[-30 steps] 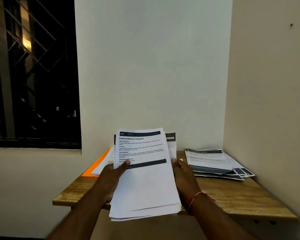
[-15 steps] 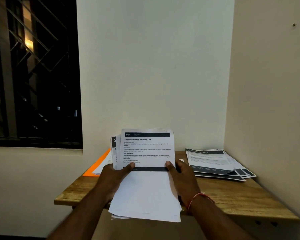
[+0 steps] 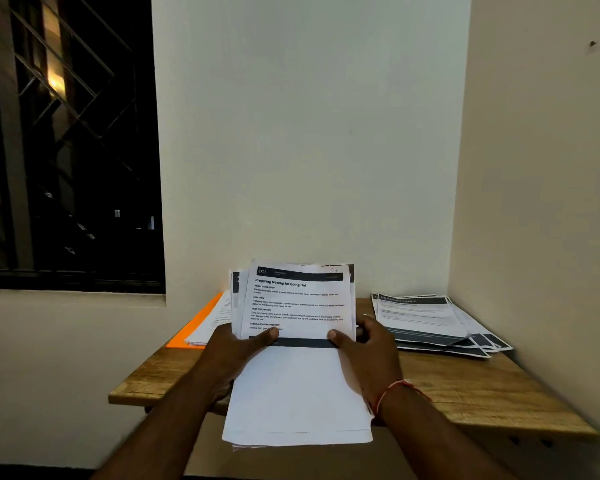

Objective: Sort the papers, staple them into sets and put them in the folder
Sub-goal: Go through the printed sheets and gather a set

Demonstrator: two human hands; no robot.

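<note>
Paper stack (image 3: pixel 297 382) between both hands, left grip (image 3: pixel 238 348) and right grip (image 3: pixel 368 348) clamped on its sides

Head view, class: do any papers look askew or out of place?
The right pile on the table lies fanned, corners stepping out. The stack held by left hand and right hand is uneven too.

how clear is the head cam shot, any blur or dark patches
Head view: the title on the held stack is sharp, its small print soft; the pile at right is dimmer and blurred; the window is near black apart from a warm glow; the frame's lower corners look soft.
</note>
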